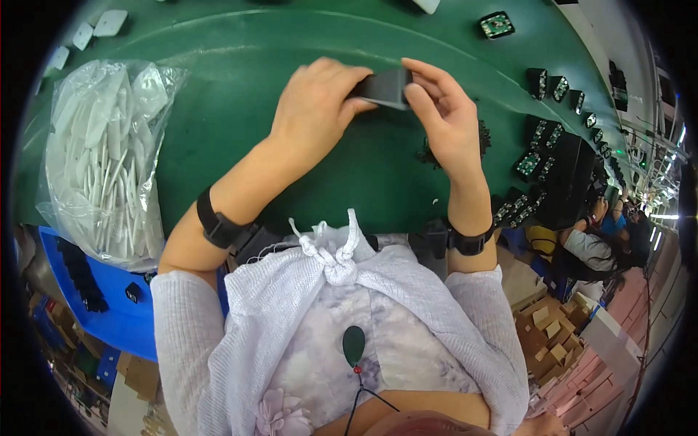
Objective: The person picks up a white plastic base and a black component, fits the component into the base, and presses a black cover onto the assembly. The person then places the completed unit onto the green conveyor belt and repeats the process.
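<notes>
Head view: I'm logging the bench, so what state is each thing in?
Small dark rectangular block: held above the green table by left hand and right hand.
Clear plastic bag of white parts: open, lying at left.
Black components with green insides: loose at right.

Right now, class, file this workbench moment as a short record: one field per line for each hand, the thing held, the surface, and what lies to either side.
Left hand: left hand grips the left end of the part, fingers curled over it
Right hand: right hand pinches the right end
Held thing: small dark flat block, above the table
Surface: green table
Left side: clear bag of white parts; blue bin below it
Right side: rows of small black parts with green insides
Wrists: black band on each
</notes>
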`<state>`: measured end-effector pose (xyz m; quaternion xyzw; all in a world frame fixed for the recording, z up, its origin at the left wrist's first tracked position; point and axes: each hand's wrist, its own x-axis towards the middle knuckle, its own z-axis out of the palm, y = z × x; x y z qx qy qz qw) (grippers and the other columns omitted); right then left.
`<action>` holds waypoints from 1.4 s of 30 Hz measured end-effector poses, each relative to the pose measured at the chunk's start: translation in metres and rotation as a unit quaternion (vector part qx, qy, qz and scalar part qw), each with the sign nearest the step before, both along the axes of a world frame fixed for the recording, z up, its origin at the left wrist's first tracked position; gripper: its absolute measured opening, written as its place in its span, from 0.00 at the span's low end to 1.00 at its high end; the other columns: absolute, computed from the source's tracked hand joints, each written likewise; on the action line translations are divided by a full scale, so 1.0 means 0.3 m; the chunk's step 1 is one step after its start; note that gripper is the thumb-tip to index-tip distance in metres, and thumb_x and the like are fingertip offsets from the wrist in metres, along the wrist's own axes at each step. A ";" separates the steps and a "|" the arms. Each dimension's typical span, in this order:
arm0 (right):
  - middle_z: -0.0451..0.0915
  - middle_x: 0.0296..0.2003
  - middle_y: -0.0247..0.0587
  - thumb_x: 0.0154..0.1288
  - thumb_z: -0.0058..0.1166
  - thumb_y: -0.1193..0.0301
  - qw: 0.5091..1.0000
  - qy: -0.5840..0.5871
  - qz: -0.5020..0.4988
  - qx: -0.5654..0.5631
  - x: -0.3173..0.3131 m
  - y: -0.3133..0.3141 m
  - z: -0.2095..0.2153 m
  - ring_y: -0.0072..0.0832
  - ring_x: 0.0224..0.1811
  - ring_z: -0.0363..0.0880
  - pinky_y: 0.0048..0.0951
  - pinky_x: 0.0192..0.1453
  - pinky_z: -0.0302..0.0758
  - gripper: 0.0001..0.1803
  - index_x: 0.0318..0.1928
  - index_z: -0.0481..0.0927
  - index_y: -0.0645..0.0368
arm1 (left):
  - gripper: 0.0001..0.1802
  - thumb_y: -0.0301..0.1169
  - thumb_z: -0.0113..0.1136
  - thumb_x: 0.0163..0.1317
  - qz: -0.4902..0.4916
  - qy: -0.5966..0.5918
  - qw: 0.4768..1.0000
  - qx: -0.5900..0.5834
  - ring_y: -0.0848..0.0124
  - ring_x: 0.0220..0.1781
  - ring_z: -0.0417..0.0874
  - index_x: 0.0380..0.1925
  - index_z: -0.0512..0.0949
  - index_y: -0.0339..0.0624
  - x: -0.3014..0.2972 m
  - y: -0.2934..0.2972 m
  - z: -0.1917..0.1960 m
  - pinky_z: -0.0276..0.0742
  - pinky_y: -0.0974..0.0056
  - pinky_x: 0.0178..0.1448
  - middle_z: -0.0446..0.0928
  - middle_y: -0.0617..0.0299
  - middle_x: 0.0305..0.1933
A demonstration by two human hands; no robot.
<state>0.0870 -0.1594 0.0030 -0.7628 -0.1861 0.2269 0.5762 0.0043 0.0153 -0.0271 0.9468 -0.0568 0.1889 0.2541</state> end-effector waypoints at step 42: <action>0.80 0.47 0.37 0.67 0.55 0.73 0.920 -0.342 -0.004 -0.190 0.334 -0.114 0.132 0.23 0.47 0.77 0.26 0.56 0.72 0.18 0.57 0.77 0.58 | 0.11 0.29 0.62 0.55 0.412 0.129 0.855 0.287 0.56 0.51 0.76 0.40 0.82 0.44 -0.499 0.666 0.137 0.71 0.57 0.55 0.79 0.57 0.49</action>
